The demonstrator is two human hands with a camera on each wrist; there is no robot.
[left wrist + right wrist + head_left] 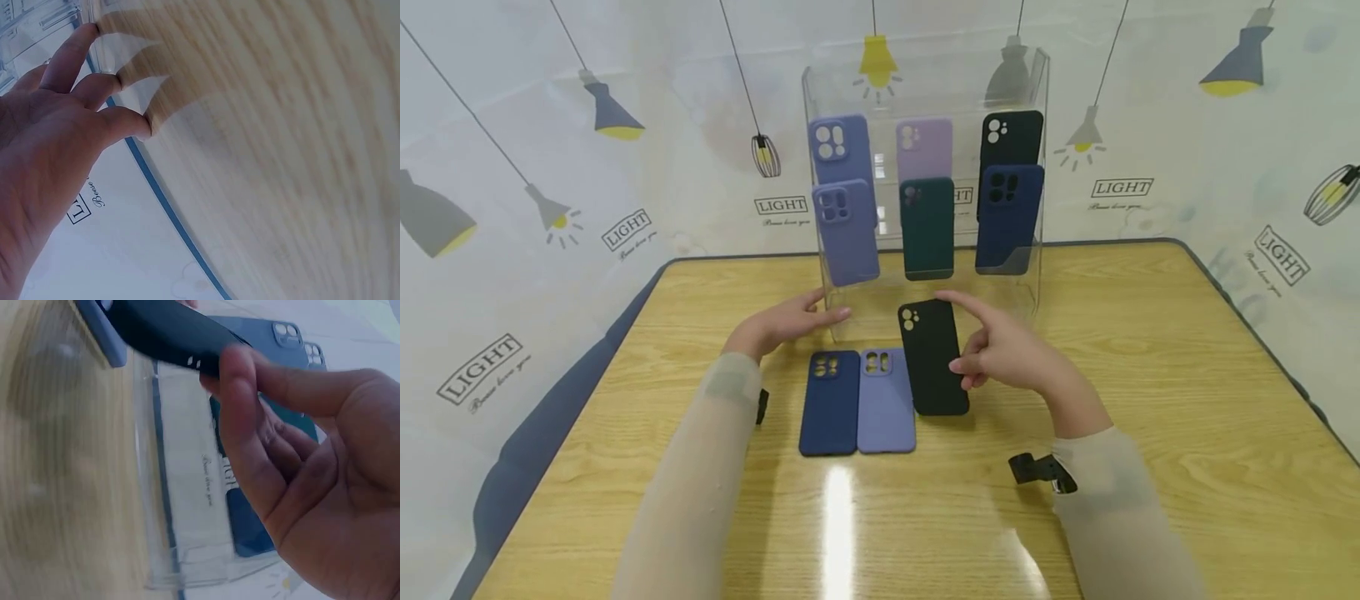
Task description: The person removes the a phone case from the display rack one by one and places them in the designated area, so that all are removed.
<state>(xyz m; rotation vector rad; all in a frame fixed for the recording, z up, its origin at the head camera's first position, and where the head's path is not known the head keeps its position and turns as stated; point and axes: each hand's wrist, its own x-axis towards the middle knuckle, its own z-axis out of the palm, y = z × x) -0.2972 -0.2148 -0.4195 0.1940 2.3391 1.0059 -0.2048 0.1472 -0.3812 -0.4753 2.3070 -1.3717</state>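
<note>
Right grip (1009,354) has the black case (934,358), thumb and curled fingers pinching one long edge, index reaching to its top edge. Case sits just left of that grip, in front of the clear stand (936,92); can't tell if its lower end is resting on anything. Left grip (786,323) holds no case: fingers relaxed and spread at the stand's left edge; we can't tell how hard they press.

Left of the right grip, side by side on the tabletop (1150,333): periwinkle case (887,408), then navy case (830,408). Beyond it, six racked cases (928,233).

Handling, our read: light, bendy, matte silicone type, low slip, hard to break. Take it by the long edges mid-length; keep off the camera cutouts, and don't squeeze hard or it'll flex.

Text: no brand we can read on any case. Backdrop (715,100) behind both grips repeats a boxed "LIGHT", small script below ending "love you"; first word unclear.
</note>
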